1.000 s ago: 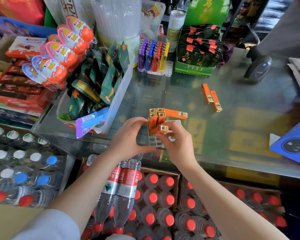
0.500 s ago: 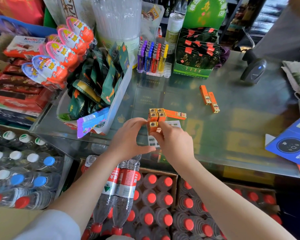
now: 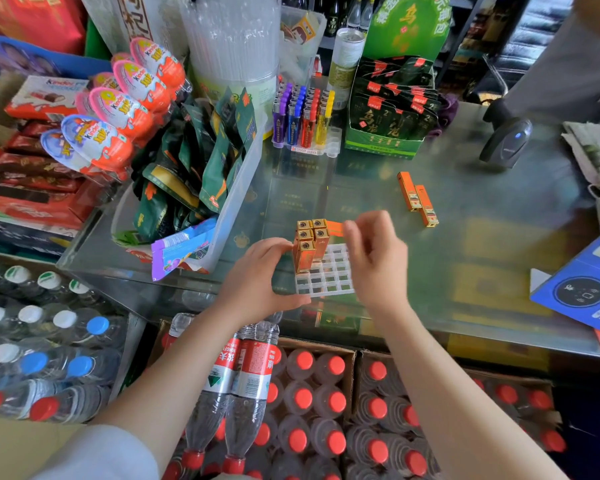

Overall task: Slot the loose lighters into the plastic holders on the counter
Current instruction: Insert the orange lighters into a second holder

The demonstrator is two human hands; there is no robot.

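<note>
Head view: the left hand (image 3: 257, 282) cups the white grid holder (image 3: 326, 275) near centre, fingers curled on its left edge beside five upright orange lighters (image 3: 307, 251). The right hand (image 3: 374, 254), blurred, fingers loosely bent, holds nothing I can see. Best to steady the holder and fetch the two loose lighters (image 3: 418, 199) at two o'clock on the glass tabletop (image 3: 499, 237). Crowded shop; coloured lighters (image 3: 302, 116) at twelve

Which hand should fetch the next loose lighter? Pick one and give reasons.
Right. The right hand is blurred but looks free, and it is nearer the two loose lighters lying on the counter. The left hand grips the near left corner of the holder, steadying it.
</note>
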